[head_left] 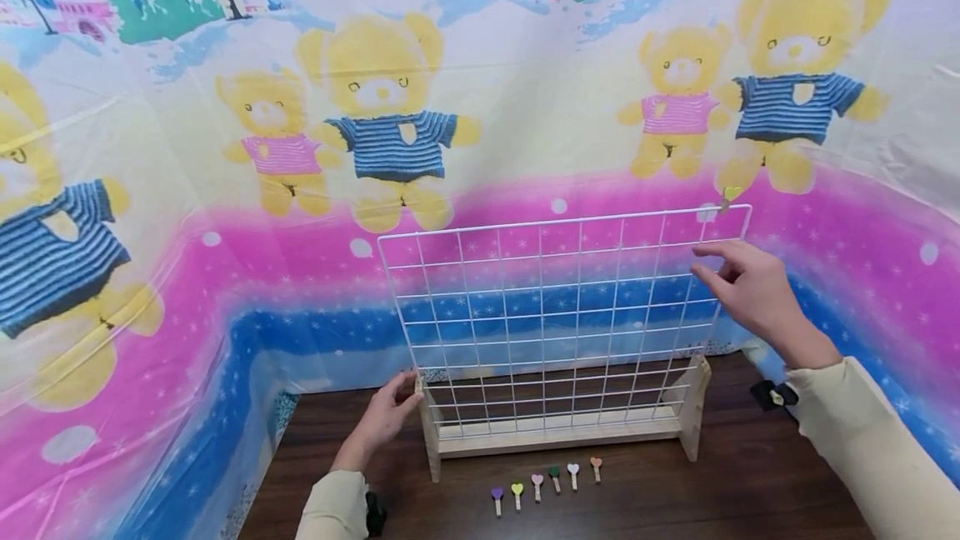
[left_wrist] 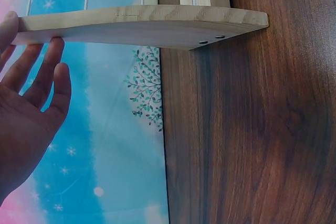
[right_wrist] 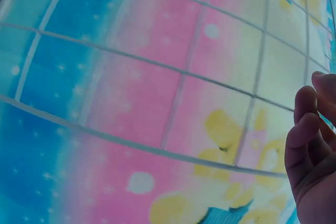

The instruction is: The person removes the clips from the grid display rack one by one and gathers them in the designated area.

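A white wire grid (head_left: 540, 319) stands upright in a wooden stand (head_left: 562, 442). My left hand (head_left: 385, 415) grips the upper end of the stand's left side piece (left_wrist: 142, 24), thumb on one face and fingers on the other. My right hand (head_left: 750, 290) hovers by the grid's upper right part, thumb and index finger apart with nothing between them. Just above it, a clothespin with a yellow heart (head_left: 731, 197) is clipped on the grid's top wire near the right corner. In the right wrist view the fingers (right_wrist: 304, 129) are bent beside the wires.
Before the stand, several heart clothespins lie in a row on the dark wooden table (head_left: 645, 507): purple (head_left: 497, 494), yellow (head_left: 517, 490), pink (head_left: 537, 482), green (head_left: 554, 473), white (head_left: 573, 471) and orange (head_left: 596, 465). A bear-printed cloth (head_left: 525, 123) hangs behind.
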`<state>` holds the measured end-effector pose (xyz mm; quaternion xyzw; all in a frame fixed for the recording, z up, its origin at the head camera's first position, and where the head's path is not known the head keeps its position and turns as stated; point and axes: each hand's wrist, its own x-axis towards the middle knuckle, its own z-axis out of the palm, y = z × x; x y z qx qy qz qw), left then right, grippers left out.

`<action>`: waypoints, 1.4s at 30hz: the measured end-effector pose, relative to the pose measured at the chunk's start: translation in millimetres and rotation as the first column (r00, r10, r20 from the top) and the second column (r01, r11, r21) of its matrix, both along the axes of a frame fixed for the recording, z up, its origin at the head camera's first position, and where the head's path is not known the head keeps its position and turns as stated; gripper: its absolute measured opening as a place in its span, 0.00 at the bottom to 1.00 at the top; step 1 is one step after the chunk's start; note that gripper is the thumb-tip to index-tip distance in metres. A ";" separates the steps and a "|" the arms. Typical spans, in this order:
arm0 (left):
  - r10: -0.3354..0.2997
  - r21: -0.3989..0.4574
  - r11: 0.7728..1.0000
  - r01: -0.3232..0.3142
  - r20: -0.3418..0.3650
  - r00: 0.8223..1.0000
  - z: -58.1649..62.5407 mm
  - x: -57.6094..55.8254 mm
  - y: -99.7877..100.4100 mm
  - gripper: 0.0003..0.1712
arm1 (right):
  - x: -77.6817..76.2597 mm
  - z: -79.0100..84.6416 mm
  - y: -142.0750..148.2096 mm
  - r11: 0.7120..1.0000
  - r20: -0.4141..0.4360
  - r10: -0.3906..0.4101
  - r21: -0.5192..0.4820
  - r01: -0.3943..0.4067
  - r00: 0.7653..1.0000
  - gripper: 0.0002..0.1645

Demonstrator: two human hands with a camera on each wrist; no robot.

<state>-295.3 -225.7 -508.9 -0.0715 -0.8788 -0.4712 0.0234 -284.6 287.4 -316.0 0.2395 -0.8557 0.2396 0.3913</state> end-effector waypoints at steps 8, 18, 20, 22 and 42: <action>-0.005 0.008 1.000 0.005 -0.002 1.000 0.4 0.0 -0.6 0.21 | -3.5 26.0 6.4 0.992 -0.108 0.020 -0.123 -0.033 0.994 0.21; -0.009 0.002 1.000 0.009 -0.001 1.000 -0.5 0.7 -0.7 0.21 | -2.4 49.1 9.8 0.964 -0.105 -0.011 -0.265 -0.017 0.994 0.17; -0.008 0.001 1.000 0.008 0.004 1.000 0.0 0.6 -0.9 0.21 | -2.9 52.5 10.6 0.959 -0.091 -0.020 -0.284 -0.007 0.996 0.17; -0.008 -0.001 1.000 0.008 0.008 1.000 0.5 0.3 -1.2 0.22 | -3.4 55.4 10.9 0.952 -0.066 -0.031 -0.306 0.010 0.997 0.17; -0.009 -0.001 1.000 0.009 -0.021 1.000 -1.0 -1.4 -0.3 0.20 | -17.3 59.5 17.2 0.910 0.230 0.030 -0.408 0.068 0.973 0.21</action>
